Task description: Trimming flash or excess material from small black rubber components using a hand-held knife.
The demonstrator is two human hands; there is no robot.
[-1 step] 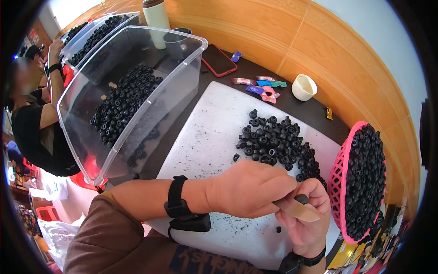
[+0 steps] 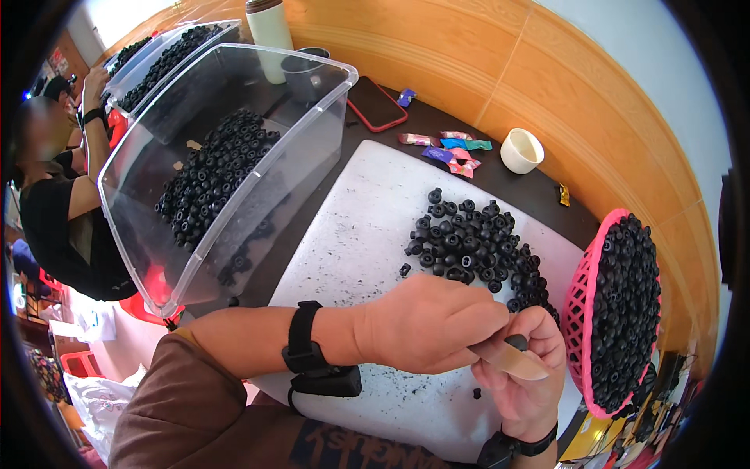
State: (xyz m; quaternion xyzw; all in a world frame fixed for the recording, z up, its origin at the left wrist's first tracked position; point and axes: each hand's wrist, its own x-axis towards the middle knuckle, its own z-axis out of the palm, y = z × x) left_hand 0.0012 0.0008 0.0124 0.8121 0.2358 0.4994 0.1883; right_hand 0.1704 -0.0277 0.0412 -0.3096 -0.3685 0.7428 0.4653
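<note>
My left hand [image 2: 441, 324] is closed round a knife, its handle hidden in the fist. The short knife blade [image 2: 512, 361] points right, its flat side catching light. Close beside it, my right hand [image 2: 527, 371] pinches a small black rubber part [image 2: 516, 341], partly covered by the fingers and blade. Both hands meet above a white foam board [image 2: 336, 234] sprinkled with black crumbs. Just beyond them lies a heap of black rubber parts [image 2: 461, 238], round with short stems. One tiny black scrap [image 2: 477, 393] rests on the board beside my right hand.
A clear plastic bin [image 2: 312, 148] with black parts stands left. At right, a pink basket [image 2: 576, 328] is heaped with them. Behind the board are a phone [image 2: 376, 105], wrapped candies [image 2: 453, 152], a white cup [image 2: 521, 151] and a bottle [image 2: 269, 39]. Another person [image 2: 70, 219] sits far left.
</note>
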